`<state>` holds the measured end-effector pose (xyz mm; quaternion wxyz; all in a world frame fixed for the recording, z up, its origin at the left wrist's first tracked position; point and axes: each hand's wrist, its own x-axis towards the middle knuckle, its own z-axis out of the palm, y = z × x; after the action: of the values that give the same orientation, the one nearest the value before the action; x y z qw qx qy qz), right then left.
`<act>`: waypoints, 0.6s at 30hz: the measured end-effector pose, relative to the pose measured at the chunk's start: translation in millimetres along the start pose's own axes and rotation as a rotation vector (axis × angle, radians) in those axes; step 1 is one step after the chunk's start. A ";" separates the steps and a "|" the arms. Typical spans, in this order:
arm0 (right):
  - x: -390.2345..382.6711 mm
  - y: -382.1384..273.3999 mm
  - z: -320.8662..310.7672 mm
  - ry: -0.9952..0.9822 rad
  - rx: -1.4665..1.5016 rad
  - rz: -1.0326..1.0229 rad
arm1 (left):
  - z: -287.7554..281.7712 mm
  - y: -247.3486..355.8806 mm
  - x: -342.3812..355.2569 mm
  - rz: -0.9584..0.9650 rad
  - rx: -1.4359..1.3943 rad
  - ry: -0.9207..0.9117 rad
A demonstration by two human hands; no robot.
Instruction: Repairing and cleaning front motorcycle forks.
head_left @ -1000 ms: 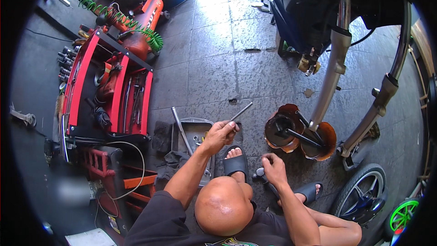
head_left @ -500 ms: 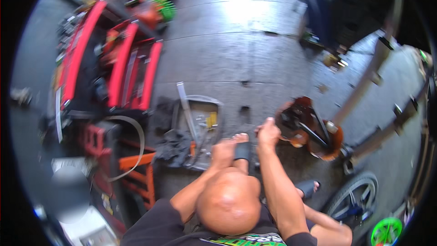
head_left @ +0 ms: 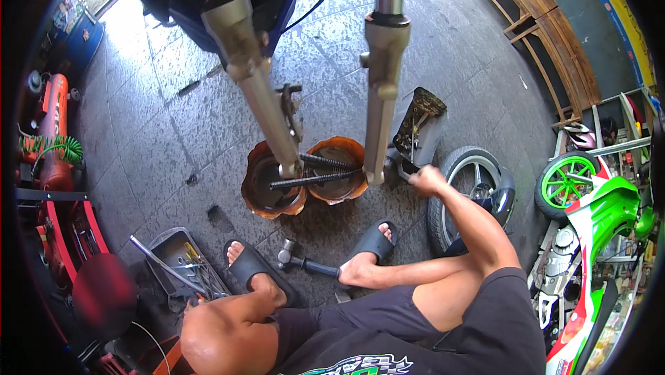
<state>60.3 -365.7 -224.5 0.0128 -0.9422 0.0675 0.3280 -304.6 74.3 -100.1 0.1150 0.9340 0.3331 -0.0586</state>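
My right hand (head_left: 427, 179) is closed beside the lower end of the right fork leg (head_left: 380, 108), on something I cannot make out. My left hand (head_left: 197, 300) is mostly hidden behind my knee, at the end of a long silver bar (head_left: 165, 264) lying across a tool tray (head_left: 166, 236). The left fork leg (head_left: 267, 115) hangs over two rusty cut-open containers (head_left: 270, 205) with dark fluid. Two black springs or ribbed rods (head_left: 308, 180) lie across these. A hammer (head_left: 285, 256) lies on the floor between my sandals (head_left: 248, 264).
A wheel (head_left: 450, 219) lies at right, beside green-and-white bodywork (head_left: 609, 212) and a green wheel (head_left: 564, 184). A grimy metal part (head_left: 424, 115) is beyond the forks. A red compressor (head_left: 54, 125) and red tool cart (head_left: 80, 229) stand left. A wooden bench (head_left: 540, 28) lines the back right.
My view has swung right toward the forks. My right hand has moved out beside the right fork leg. My left hand has moved down and back behind my knee, mostly out of sight.
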 end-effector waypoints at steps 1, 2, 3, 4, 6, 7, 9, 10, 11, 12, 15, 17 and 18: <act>17.2 6.8 -10.0 0.276 0.126 0.017 | 12.6 -9.8 -4.8 -0.055 -0.021 0.017; 33.0 8.1 -15.3 0.373 0.180 0.053 | 23.6 -20.4 -9.6 -0.112 -0.042 0.039; 47.6 8.0 -20.8 0.326 0.251 0.097 | 35.2 -31.0 -13.4 -0.173 -0.063 0.061; 59.3 2.4 -18.3 0.316 0.246 0.137 | 46.0 -43.4 -16.2 -0.231 -0.081 0.091; 76.7 -12.4 -6.8 0.260 0.216 0.212 | 61.9 -77.3 -17.1 -0.365 -0.115 0.173; 83.4 -17.1 -2.7 0.204 0.193 0.248 | 64.8 -98.4 -14.8 -0.431 -0.134 0.223; 93.9 -22.0 1.3 0.160 0.186 0.294 | 59.8 -143.1 3.5 -0.532 -0.163 0.350; 97.2 -21.4 1.3 0.177 0.219 0.303 | 50.6 -163.3 20.5 -0.545 -0.183 0.416; 99.2 -20.0 1.1 0.202 0.247 0.338 | 37.4 -178.7 41.2 -0.550 -0.198 0.466; 100.6 -17.1 -0.5 0.179 0.271 0.359 | 21.4 -186.8 68.0 -0.522 -0.161 0.479; 100.5 -10.2 -5.9 0.096 0.194 0.291 | -38.5 -154.5 128.4 -0.252 -0.432 0.516; 96.8 -4.4 -13.4 0.122 0.225 0.219 | -80.4 -93.9 164.7 -0.040 -0.532 0.493; 93.7 -0.6 -20.4 0.200 0.311 0.233 | -102.9 -58.9 175.3 -0.005 -0.608 0.389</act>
<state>145.6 -377.6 -266.6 0.1131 -0.9425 0.2265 0.2180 -203.4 251.5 -43.6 0.3219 0.8500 0.3533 0.2215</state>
